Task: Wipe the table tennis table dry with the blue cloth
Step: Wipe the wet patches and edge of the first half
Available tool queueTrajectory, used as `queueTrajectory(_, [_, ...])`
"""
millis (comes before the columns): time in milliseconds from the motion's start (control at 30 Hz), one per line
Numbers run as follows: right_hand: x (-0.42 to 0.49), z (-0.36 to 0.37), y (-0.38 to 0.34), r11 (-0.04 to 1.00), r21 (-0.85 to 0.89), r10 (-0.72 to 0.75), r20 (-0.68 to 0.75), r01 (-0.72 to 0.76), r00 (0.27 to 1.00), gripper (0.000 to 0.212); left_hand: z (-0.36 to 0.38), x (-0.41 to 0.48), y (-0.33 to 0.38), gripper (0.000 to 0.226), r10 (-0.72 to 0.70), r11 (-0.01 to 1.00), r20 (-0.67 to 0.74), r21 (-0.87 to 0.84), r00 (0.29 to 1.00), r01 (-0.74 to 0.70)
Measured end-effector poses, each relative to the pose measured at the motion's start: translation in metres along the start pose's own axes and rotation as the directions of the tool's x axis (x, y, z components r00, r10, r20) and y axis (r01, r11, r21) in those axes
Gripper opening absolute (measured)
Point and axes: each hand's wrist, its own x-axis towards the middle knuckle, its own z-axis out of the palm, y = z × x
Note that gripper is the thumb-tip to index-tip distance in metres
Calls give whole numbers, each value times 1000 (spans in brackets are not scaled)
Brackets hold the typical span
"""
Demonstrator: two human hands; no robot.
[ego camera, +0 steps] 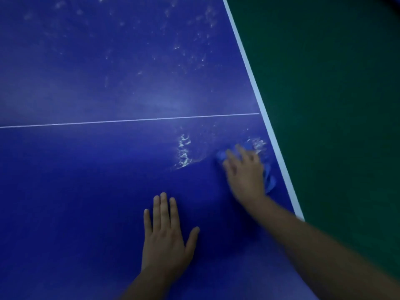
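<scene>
The blue table tennis table [91, 169] fills the view, with a thin white centre line and a white band along its right edge. My right hand [244, 169] presses the crumpled blue cloth [269, 180] flat onto the surface close to that right edge; the hand is blurred. Cloth shows beyond the fingertips and to the right of the palm. A streak of water [184, 152] lies just left of the cloth, and more wet patches [258, 144] sit beyond the fingers. My left hand [166, 237] rests flat on the table, fingers straight.
Many scattered water droplets [194, 50] cover the far half of the table beyond the centre line [129, 120]. To the right of the white edge band [253, 83] lies dark green floor [335, 105].
</scene>
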Motion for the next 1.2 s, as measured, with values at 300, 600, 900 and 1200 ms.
queueTrajectory(300, [40, 18, 72, 924, -90, -367, 72, 372, 928, 43, 12, 10, 5, 93, -21, 993, -26, 112, 999, 24])
queueTrajectory(600, [68, -21, 40, 965, 253, -60, -23, 64, 998, 38, 8, 3, 0, 79, 35, 997, -138, -56, 990, -44])
queueTrajectory(900, [-48, 35, -136, 762, 205, -636, 66, 614, 769, 42, -5, 3, -84, 76, -286, 948, -198, -202, 938, 246])
queueTrajectory(1200, [40, 43, -77, 961, 114, -250, -32, 252, 968, 44, -14, 37, -90, 86, -197, 980, -78, 10, 977, 198])
